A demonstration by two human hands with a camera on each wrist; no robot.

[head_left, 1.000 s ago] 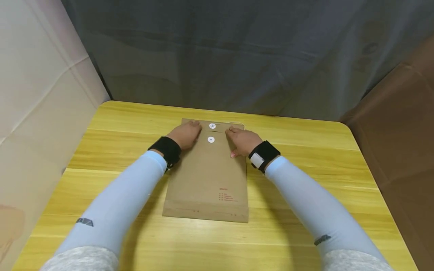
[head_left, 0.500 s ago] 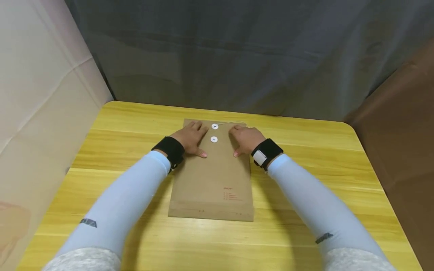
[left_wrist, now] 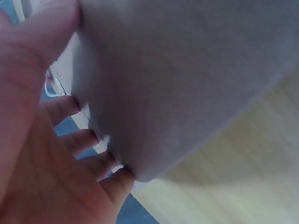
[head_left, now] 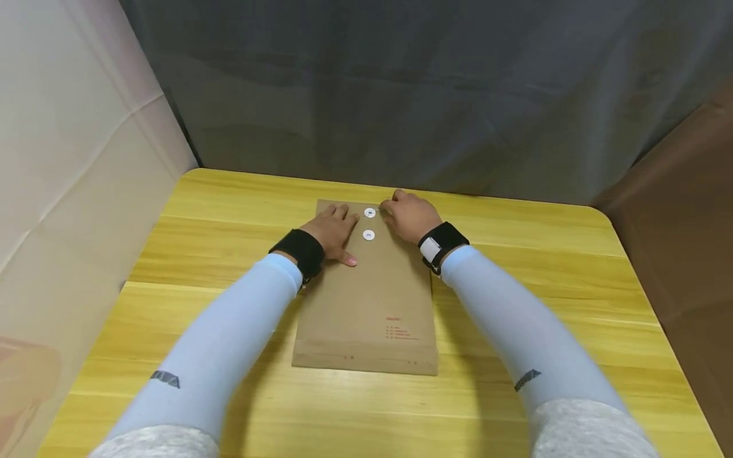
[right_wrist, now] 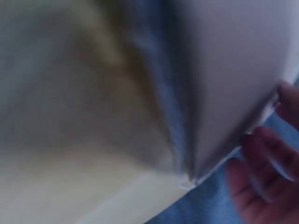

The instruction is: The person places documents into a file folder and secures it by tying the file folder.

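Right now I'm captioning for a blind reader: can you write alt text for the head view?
A brown envelope lies on a yellow table; the left hand rests flat on it, the right hand by its upper string button.

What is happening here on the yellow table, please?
A person works on a brown envelope lying flat on the yellow table. The left hand rests flat on the envelope's top part, beside its two white button discs. The right hand is at the top edge, fingers curled next to the upper disc; whether it holds the string cannot be told.
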